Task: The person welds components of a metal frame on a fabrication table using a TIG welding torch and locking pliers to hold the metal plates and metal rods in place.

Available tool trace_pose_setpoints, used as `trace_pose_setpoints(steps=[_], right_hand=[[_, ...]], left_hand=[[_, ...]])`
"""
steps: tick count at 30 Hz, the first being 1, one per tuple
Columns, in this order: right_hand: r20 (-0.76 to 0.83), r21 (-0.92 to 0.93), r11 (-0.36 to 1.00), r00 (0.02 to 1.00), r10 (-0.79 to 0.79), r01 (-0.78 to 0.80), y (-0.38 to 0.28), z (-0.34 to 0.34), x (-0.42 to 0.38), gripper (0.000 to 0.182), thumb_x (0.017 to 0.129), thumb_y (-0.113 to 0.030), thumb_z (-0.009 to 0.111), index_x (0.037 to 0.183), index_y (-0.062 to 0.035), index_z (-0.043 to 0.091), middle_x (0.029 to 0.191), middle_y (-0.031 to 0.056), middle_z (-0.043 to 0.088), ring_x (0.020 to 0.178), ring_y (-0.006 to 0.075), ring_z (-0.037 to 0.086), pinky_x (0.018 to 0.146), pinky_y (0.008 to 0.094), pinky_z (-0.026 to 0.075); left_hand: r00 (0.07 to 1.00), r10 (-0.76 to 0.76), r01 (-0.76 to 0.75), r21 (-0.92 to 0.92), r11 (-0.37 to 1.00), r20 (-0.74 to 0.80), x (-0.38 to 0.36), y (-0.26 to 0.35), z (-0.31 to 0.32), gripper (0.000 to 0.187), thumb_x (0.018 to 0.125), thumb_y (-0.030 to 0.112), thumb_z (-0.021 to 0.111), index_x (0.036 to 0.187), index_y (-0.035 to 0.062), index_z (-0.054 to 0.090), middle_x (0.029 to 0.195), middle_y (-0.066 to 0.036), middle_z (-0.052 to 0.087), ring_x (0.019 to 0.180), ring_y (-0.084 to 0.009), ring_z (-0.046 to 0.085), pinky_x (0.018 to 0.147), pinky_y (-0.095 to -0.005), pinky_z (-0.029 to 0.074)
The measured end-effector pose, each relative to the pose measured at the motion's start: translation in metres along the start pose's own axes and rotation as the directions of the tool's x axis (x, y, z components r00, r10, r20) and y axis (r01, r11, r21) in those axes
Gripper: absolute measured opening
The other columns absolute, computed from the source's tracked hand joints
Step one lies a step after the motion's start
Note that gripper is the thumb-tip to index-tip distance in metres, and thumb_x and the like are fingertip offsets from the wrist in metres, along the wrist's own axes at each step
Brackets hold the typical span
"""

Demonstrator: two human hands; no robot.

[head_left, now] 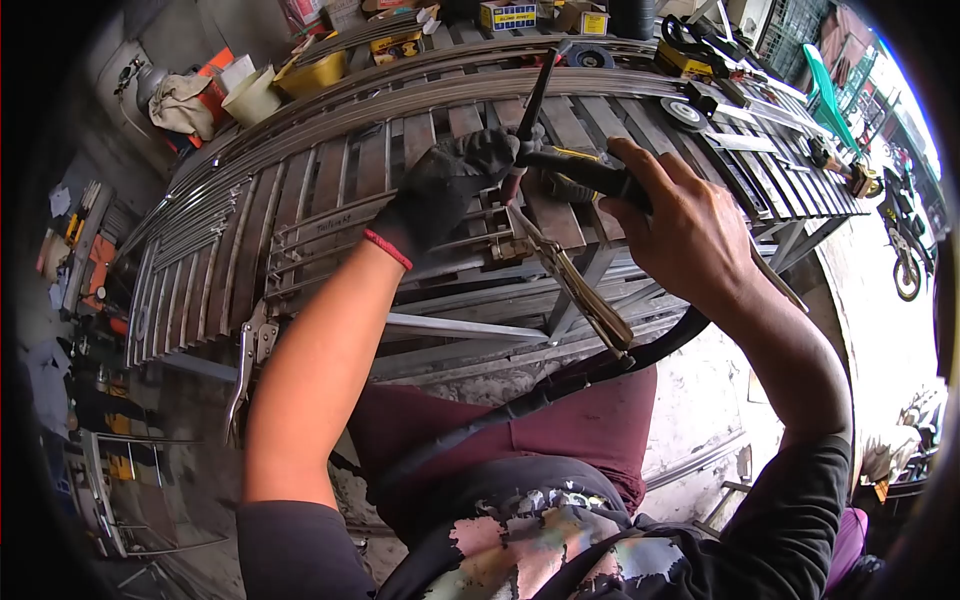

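My left hand (450,180), in a black glove with a red cuff, is closed around the head of a TIG welding torch (585,172). My bare right hand (690,225) grips the torch's black handle. From the head, the long black back cap (540,90) points up, and a pinkish cup (511,187) points down. A dark cable (560,380) runs from beneath my right forearm across my lap. Just below the cup, locking pliers (585,300) are clamped at the edge of a thin metal frame (325,222). Other locking pliers (250,350) hang at the frame's left corner.
The slatted metal workbench (300,185) spans the view, with thin rods (190,230) at left and long bars (400,95) behind. A yellow container (310,75), boxes (508,14) and a wheel (684,114) lie farther back. A motorcycle (902,235) stands at right.
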State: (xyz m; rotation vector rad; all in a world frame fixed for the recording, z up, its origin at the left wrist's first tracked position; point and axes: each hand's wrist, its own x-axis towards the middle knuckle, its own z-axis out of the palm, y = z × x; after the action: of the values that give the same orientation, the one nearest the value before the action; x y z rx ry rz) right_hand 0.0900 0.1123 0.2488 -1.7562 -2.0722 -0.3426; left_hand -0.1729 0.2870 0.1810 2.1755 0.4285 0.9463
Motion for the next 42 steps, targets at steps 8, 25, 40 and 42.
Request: trace_pose_setpoints(steps=[8,25,40,42], right_hand=[[0.001,-0.005,1.0,1.0,0.019,-0.019,-0.001,0.008,-0.004,0.053,0.108,-0.034,0.077,0.156,-0.0182,0.059,0.111,0.0202,0.075,0.09,0.0441,0.08,0.073,0.0541,0.064],[0.024,-0.023,1.0,1.0,0.015,-0.014,0.0,0.009,-0.003,0.054,0.108,-0.034,0.076,0.157,-0.0175,0.059,0.111,0.0217,0.075,0.09,0.0427,0.081,0.073,0.0528,0.065],[0.001,-0.031,1.0,1.0,-0.002,0.002,0.001,0.01,-0.003,0.053,0.109,-0.034,0.077,0.156,-0.0175,0.06,0.109,0.0221,0.075,0.087,0.0405,0.082,0.07,0.0515,0.065],[0.006,-0.032,0.999,1.0,0.001,0.0,0.001,0.01,-0.003,0.053,0.109,-0.034,0.076,0.156,-0.0178,0.059,0.11,0.0221,0.076,0.087,0.0407,0.082,0.07,0.0514,0.065]], left_hand=[[0.926,-0.379,0.329,-0.504,0.799,0.005,0.01,-0.007,0.011,0.019,0.117,0.016,0.067,0.126,0.0054,0.079,0.105,-0.001,0.078,0.091,-0.0102,0.07,0.086,-0.0289,0.058],[0.937,-0.35,0.331,-0.302,0.894,-0.009,0.013,-0.003,0.01,0.016,0.115,0.016,0.068,0.12,0.0062,0.08,0.094,-0.001,0.078,0.085,-0.0082,0.071,0.081,-0.0284,0.059],[0.944,-0.331,0.313,-0.373,0.874,0.017,0.012,-0.011,0.006,0.025,0.119,0.023,0.065,0.124,0.0047,0.082,0.099,0.0,0.079,0.092,-0.0096,0.069,0.092,-0.0304,0.058],[0.944,-0.329,0.297,-0.433,0.851,0.001,0.014,-0.014,0.007,0.018,0.115,0.01,0.068,0.123,0.0064,0.083,0.103,0.001,0.08,0.088,-0.0085,0.072,0.08,-0.0282,0.061]])
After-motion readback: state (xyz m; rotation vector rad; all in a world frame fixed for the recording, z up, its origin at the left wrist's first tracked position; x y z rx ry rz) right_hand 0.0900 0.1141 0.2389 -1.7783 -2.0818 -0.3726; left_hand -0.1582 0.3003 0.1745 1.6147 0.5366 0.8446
